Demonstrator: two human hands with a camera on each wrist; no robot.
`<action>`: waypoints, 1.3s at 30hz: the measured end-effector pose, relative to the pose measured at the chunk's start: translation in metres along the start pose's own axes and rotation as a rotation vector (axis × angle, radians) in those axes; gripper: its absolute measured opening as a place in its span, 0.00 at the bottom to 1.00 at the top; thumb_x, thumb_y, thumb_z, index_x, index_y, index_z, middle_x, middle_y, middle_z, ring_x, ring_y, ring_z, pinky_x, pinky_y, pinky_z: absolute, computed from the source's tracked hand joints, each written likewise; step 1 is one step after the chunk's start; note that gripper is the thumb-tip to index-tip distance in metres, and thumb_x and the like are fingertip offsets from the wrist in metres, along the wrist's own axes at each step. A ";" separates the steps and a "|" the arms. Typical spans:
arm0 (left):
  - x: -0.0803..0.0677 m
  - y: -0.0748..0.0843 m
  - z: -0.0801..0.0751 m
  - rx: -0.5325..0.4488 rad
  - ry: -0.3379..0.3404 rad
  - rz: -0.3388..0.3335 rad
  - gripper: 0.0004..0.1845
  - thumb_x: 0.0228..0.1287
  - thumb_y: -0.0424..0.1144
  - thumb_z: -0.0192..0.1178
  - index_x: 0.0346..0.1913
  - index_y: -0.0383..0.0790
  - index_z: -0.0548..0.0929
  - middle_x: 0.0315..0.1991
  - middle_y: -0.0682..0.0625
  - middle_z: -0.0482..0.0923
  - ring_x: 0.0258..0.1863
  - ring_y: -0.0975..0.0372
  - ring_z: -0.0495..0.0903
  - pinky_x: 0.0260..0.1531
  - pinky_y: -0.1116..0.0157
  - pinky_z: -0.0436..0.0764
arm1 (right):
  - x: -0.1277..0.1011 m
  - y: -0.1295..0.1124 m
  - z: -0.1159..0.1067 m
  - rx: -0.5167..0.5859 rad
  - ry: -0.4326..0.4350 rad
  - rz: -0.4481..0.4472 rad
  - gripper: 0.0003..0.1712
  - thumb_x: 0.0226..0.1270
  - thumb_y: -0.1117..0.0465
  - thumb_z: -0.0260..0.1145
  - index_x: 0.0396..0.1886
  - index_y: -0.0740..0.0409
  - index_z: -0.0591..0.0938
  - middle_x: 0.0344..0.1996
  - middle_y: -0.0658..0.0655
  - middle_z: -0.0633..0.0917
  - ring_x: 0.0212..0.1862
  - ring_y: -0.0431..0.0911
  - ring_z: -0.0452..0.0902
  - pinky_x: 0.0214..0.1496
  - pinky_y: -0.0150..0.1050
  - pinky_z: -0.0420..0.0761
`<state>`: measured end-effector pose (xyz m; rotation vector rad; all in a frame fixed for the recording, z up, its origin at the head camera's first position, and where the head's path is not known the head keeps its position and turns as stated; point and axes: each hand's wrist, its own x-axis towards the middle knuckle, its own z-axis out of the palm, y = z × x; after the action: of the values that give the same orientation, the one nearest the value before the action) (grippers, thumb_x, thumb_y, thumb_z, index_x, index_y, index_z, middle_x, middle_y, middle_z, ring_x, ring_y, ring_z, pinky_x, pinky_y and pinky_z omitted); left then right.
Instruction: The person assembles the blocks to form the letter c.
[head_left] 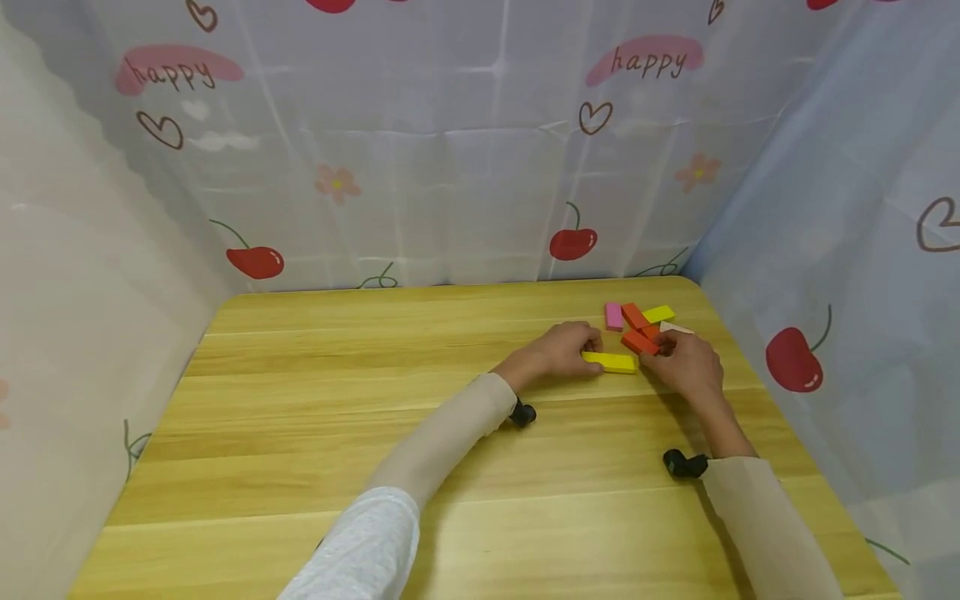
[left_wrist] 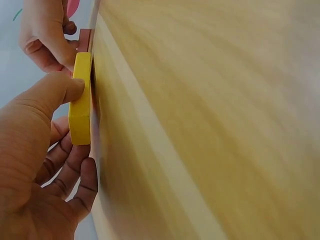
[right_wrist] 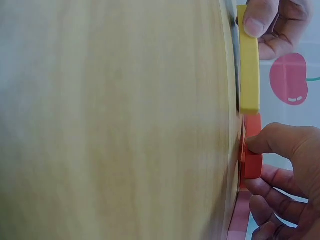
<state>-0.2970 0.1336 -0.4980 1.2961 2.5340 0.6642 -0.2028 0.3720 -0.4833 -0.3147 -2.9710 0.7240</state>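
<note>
A light wooden table (head_left: 315,417) with visible plank seams fills the lower part of the head view, closed in on three sides by a pale plastic curtain (head_left: 450,167) printed with red cherries, small flowers, outlined hearts and the word "happy" on pink blotches. All the work sits near the table's far right corner. There the left hand (head_left: 564,348) rests on the wood with its thumb and curled fingers pinching the near end of a long yellow block (head_left: 611,362), which lies flat on the table; the left wrist view shows the thumb pressing on the block's upper face and the other fingers curled beside it. Just to the right, the right hand (head_left: 686,362) has its thumb and curled fingers closed on a red-orange block (head_left: 639,342), which lies on the table touching the far edge of the yellow one. Beyond them lie a pink block (head_left: 613,316), a second red-orange block (head_left: 634,316), a smaller yellow block (head_left: 659,314) and a pale block (head_left: 675,328), clustered closely together. Beige sleeves cover both forearms.
</note>
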 end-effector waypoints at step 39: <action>-0.109 -0.082 -0.059 -0.091 0.260 -0.282 0.15 0.70 0.49 0.72 0.50 0.43 0.86 0.47 0.50 0.83 0.44 0.59 0.81 0.51 0.60 0.82 | 0.006 -0.055 0.018 0.085 -0.037 -0.106 0.29 0.70 0.48 0.72 0.62 0.61 0.83 0.51 0.68 0.90 0.53 0.62 0.85 0.54 0.58 0.80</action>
<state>-0.3143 -0.0143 -0.4874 0.8460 2.7781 0.9209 -0.2203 0.3172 -0.4732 -0.1384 -2.9540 0.8491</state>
